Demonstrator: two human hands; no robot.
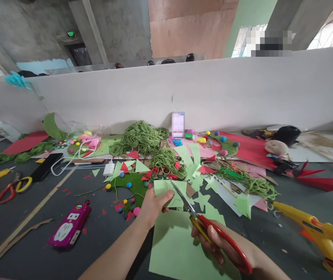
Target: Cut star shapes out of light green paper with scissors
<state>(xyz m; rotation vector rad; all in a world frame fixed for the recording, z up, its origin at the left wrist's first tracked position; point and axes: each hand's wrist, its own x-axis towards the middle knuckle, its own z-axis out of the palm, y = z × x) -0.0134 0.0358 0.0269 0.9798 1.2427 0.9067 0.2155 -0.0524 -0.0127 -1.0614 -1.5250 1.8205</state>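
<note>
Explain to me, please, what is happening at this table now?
A person is working with paper and scissors. The left hand holds a small light green paper piece; the right hand holds red-and-yellow-handled scissors, with the blades at that piece. Below the hands lies a larger light green sheet. Beyond are a paper star and a heap of green yarn. A yellow glue gun lies at the right.

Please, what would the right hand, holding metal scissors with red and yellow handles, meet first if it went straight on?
The scissors in the right hand would probably meet the light green paper piece in the left hand first; a tangled green yarn heap lies beyond, though depth is unclear.
</note>
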